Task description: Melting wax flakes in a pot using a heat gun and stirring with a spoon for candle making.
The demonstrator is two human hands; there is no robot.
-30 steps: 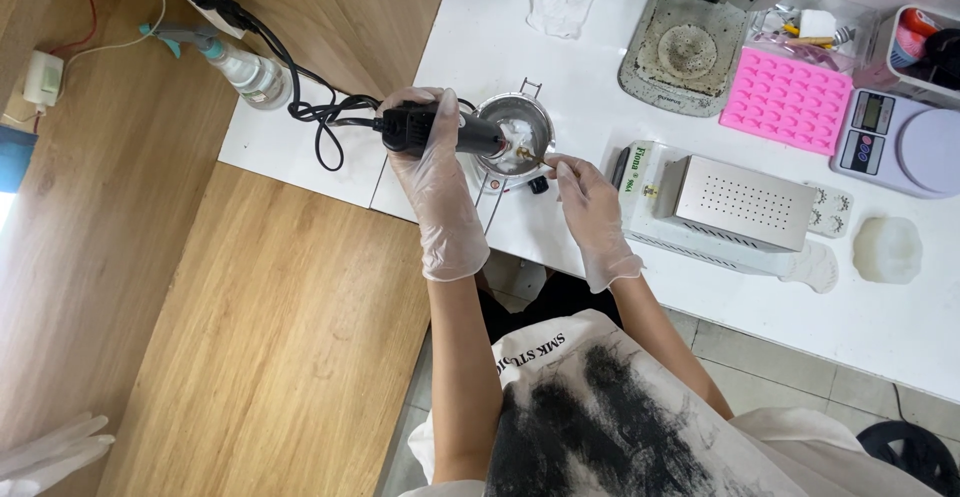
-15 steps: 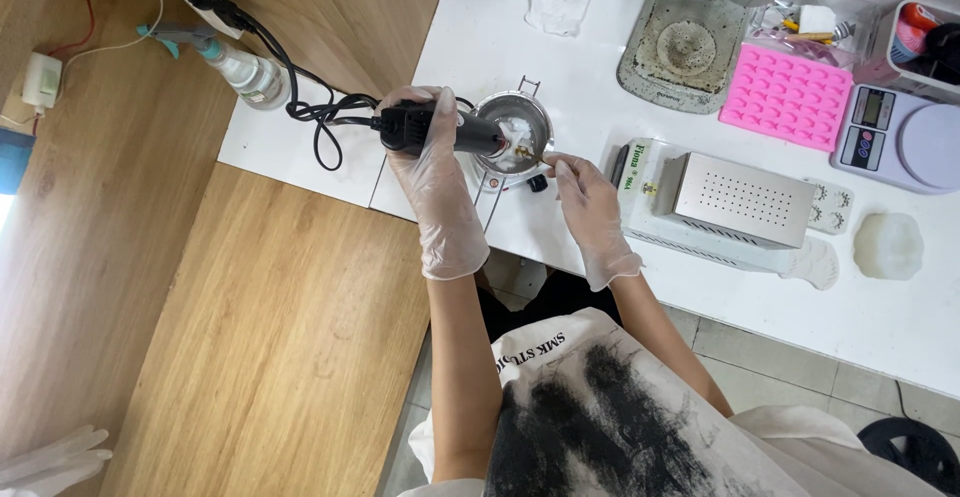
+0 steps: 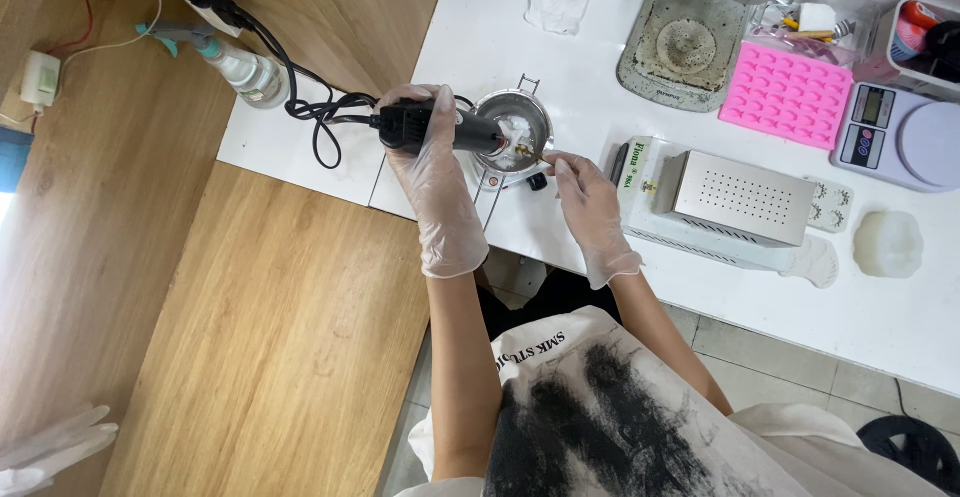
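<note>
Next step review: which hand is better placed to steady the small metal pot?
Probably the right hand: its fingertips already sit at the rim of the metal pot, and it holds no tool. The left hand is wrapped around the black corded tool aimed into the pot.

A white table point(image 3: 600, 67) fills the upper right of the frame. On it lie a pink mould point(image 3: 787, 94), a digital scale point(image 3: 905, 135) and a metal cup point(image 3: 512, 133). A spray bottle point(image 3: 232, 63) lies at upper left.

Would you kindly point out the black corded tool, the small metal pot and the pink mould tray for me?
black corded tool point(image 3: 478, 135), head view, on its barrel just ahead of the left hand.
small metal pot point(image 3: 528, 109), head view, on its far rim.
pink mould tray point(image 3: 787, 95), head view, on its middle rows.
</note>
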